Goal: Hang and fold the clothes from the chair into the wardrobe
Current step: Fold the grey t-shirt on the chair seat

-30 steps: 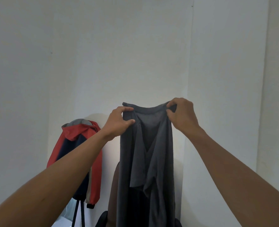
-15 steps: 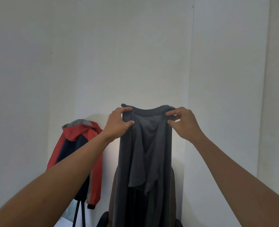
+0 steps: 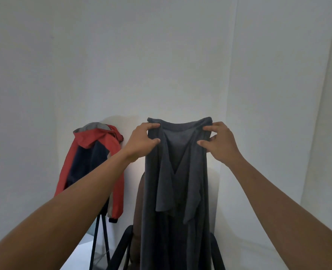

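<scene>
Dark grey garment (image 3: 180, 191) is held up in front of a white wall. Its top edge is stretched btw the two grips and the rest hangs straight down below them, w/ loose flaps folded inward under the neckline. L grip (image 3: 139, 142) is clamped on one top corner: fingers curled over the edge, thumb pressed on the front. R grip (image 3: 219, 143) pinches the opposite corner btw thumb and fingertips. Both are closed on cloth, neither free.

Progress, as a judgement: early-ish. One item is lifted and looks to be getting squared up, prob. for a fold or a hanger. No hanger in view, and no wardrobe either, so putting it away is all left to do.

Below the grips, behind the cloth, sit a brown shape (image 3: 138, 201) and a dark frame (image 3: 120, 248), prob. the chair. Can't tell if more clothes lie on it. Out past the L grip a red-and-navy jacket (image 3: 99, 152) hangs over a black stand (image 3: 95, 240); may or may not be part of the job.

Writing: no brand, label or print readable on the garment or the jacket.
</scene>
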The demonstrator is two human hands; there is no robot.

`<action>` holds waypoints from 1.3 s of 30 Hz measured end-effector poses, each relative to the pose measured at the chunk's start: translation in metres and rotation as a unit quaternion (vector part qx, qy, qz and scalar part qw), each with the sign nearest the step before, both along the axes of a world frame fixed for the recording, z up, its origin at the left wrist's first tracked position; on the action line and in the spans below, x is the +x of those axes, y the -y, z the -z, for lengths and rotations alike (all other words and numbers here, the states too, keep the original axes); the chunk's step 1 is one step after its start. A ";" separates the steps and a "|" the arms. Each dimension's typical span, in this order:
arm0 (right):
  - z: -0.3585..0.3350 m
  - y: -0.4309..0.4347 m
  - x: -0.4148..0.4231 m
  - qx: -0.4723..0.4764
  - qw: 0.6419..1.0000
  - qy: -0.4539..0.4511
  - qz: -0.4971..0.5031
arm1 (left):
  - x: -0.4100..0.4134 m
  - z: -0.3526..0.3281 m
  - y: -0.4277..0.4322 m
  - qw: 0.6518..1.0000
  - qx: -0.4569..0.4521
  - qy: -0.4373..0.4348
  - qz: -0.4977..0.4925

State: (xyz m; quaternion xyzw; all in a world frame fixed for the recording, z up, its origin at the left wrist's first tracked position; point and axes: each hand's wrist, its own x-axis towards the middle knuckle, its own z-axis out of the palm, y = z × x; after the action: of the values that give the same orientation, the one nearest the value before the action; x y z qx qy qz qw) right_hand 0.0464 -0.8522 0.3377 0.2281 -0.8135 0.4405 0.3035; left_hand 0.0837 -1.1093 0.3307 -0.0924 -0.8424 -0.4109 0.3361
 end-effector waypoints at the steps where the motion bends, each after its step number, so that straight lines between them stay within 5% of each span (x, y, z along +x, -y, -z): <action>1: 0.010 0.000 0.000 -0.002 1.000 -0.003 0.010 | -0.002 0.008 -0.002 1.000 0.006 0.008 0.007; 13: 0.170 0.000 -0.029 -0.036 0.989 0.145 0.012 | -0.034 0.164 -0.031 0.984 0.073 0.157 0.046; 23: 0.320 0.004 -0.177 0.014 0.961 0.274 0.026 | -0.161 0.306 -0.026 0.957 0.071 0.281 -0.002; 32: 0.505 0.019 -0.333 0.058 0.904 0.423 -0.006 | -0.316 0.470 -0.011 0.904 0.093 0.417 -0.026; 39: 0.605 0.032 -0.359 0.115 0.869 0.481 -0.015 | -0.339 0.578 0.001 0.870 0.136 0.470 -0.059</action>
State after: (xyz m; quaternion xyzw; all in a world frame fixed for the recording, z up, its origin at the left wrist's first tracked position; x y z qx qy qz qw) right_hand -0.3124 -0.8840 -0.2672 0.0340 -0.9001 0.4037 -0.1603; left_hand -0.2555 -1.1101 -0.2474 0.2084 -0.8406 -0.4956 -0.0661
